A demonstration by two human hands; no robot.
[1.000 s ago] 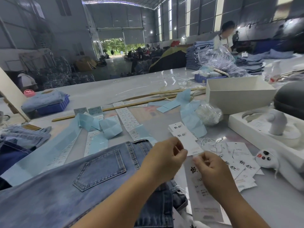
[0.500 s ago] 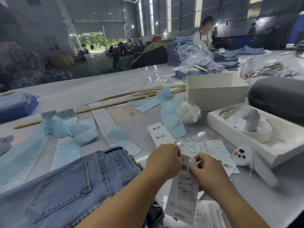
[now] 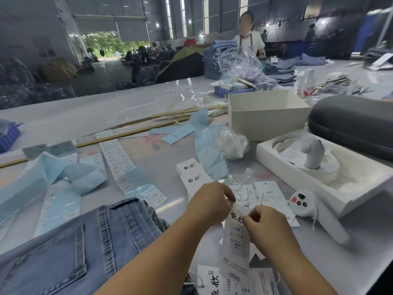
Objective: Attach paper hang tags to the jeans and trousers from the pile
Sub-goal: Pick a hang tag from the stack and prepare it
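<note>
Two hands meet just below the middle of the head view, both pinching the top of one long white hang tag (image 3: 236, 237). The left hand (image 3: 209, 202) curls its fingers onto the tag's upper edge from ten o'clock; the right hand (image 3: 266, 227) nips the same end from three o'clock, fingertips nearly touching the left's. The tag hangs down toward six o'clock, printed face up, above other tags (image 3: 212, 281) lying on the grey table (image 3: 127, 111). The jeans (image 3: 70, 250) lie at eight o'clock of the hands, back pocket up, waistband near the left forearm. At two o'clock sit a white box (image 3: 265, 116) and a dark case (image 3: 350, 124).
</note>
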